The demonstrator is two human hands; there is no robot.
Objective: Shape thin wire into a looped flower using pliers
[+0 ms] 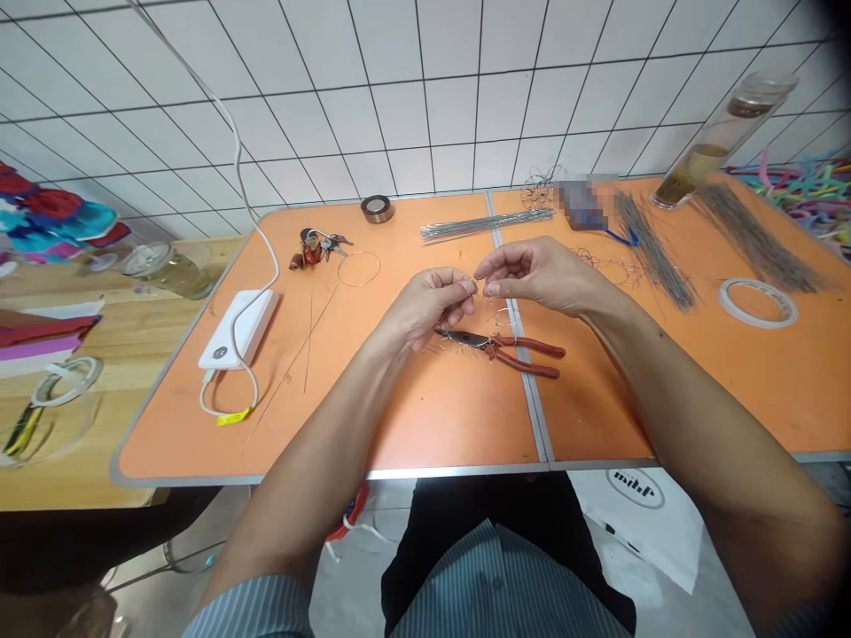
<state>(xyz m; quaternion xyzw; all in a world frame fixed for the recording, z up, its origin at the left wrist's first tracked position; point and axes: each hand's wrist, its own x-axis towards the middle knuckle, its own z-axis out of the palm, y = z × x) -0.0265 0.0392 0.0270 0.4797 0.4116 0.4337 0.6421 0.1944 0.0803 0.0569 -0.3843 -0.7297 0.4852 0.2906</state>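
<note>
Over the middle of the orange table point(425, 425), my left hand point(435, 301) is closed in a pinch on a thin wire. My right hand point(542, 275) comes in from the right, thumb and index finger pinching the same thin wire close to the left fingertips. The wire itself is very fine and mostly hidden by the fingers. Just below both hands lie pliers point(502, 346) with red handles, jaws pointing left. Loose curls of wire point(502, 316) show around the pliers, and I cannot tell whether they join the held piece.
Bundles of straight wire point(488, 224) lie at the back and right point(655, 252). Also about are keys point(323, 246), a tape roll point(378, 209), a white power bank point(239, 330) with its cable, a white ring point(758, 303) and a glass bottle point(708, 159). A tiled wall stands behind.
</note>
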